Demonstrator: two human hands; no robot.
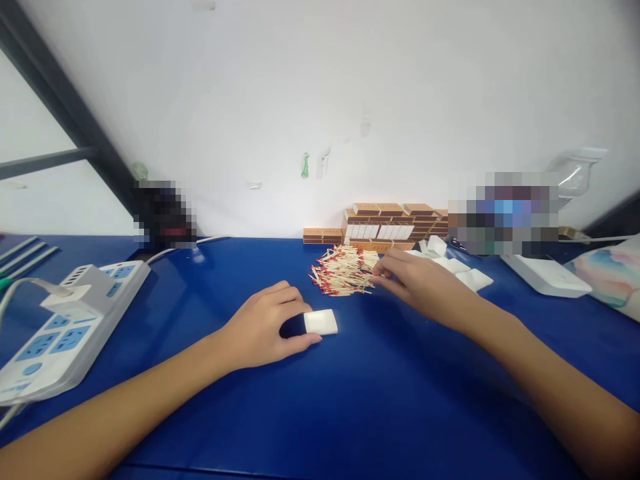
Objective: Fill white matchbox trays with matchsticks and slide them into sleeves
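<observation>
Matches (pixel 345 270), red-tipped, are heaped loosely just right of the frame's centre on a blue table (pixel 325 413). Below the heap, near the middle of the frame, a small white tray (pixel 321 322) is laid flat, its bare pale surface turned upward. Both are set between the hands, perhaps so that either can be reached without stretching. The tray is flanked on its left by the left hand (pixel 267 327), palm down, bent into a loose C: thumb and forefinger are set at its near and far edges, apparently touching, so it seems to be lightly held and steadied. Space is left between palm and tray. The right hand (pixel 407 277) is brought in from the lower right to the heap's right edge, its thumb and fingertips drawn nearly together against the sticks; whether any match is pinched there cannot be made out. Behind the heap, brown boxes (pixel 367 209) are stacked in rows against the wall (pixel 320 87), probably to save room. More white pieces (pixel 463 270) are scattered beyond the right hand. At the far left, a power strip (pixel 75 338) is placed well apart from the matches.
</observation>
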